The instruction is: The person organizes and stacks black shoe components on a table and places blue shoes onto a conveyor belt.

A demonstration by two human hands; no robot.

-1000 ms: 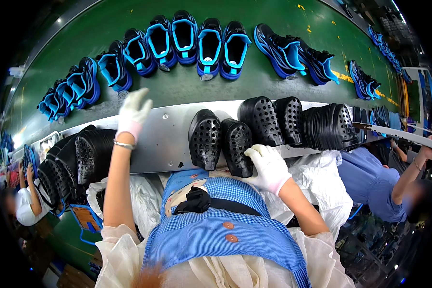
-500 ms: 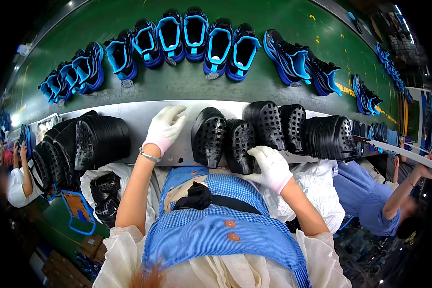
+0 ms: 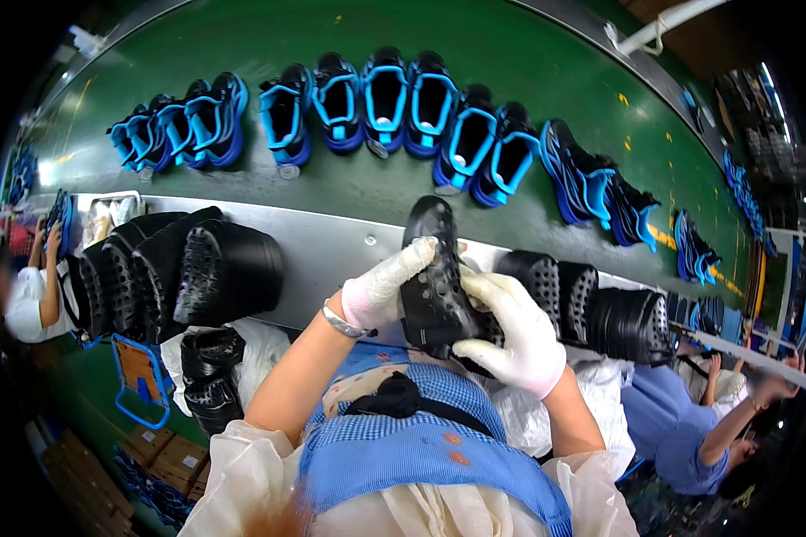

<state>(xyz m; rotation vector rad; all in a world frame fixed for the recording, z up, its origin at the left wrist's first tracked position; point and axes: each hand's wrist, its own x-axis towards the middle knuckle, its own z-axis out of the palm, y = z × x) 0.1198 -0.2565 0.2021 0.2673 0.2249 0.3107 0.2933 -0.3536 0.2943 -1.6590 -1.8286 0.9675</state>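
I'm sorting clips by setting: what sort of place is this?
Most likely a shoe factory: blue-trimmed black shoes stand along a green surface, with stacked perforated black forms beside it.

Metal ledge [image 3: 327, 268] bears seemingly nested black pieces [image 3: 235, 270]; green surface [image 3: 269, 40], shoes [image 3: 386, 100].

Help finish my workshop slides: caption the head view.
Gloved left hand and right hand hold a black shoe-shaped piece near a row of blue-trimmed shoes.

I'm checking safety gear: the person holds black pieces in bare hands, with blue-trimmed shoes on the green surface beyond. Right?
Not quite: the left hand and right hand wear white gloves, as the head view shows. The black pieces and blue-trimmed shoes are as you say.
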